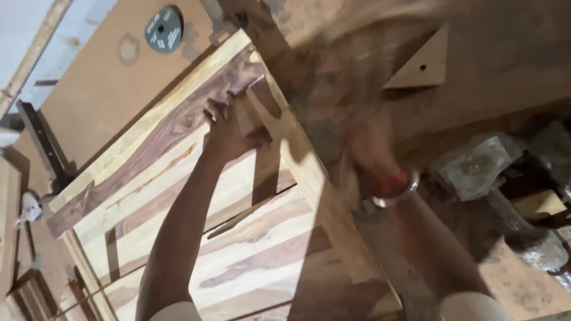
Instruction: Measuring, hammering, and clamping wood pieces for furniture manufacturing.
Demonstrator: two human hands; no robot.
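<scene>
left hand (pixel 229 128) on wood panel (pixel 178 178), right hand (pixel 369 148) blurred

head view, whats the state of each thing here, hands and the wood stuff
left hand: pressed on a small wooden block
small wooden block: standing on the panel
wooden panel: lying flat, boards joined
right hand: motion-blurred, grip unclear
grinding disc: lying flat, loose
triangular wood piece: lying flat

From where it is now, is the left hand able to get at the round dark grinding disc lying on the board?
Probably yes: the left hand rests on the striped wooden panel, and nothing stands between it and the round dark grinding disc up-left.
</scene>
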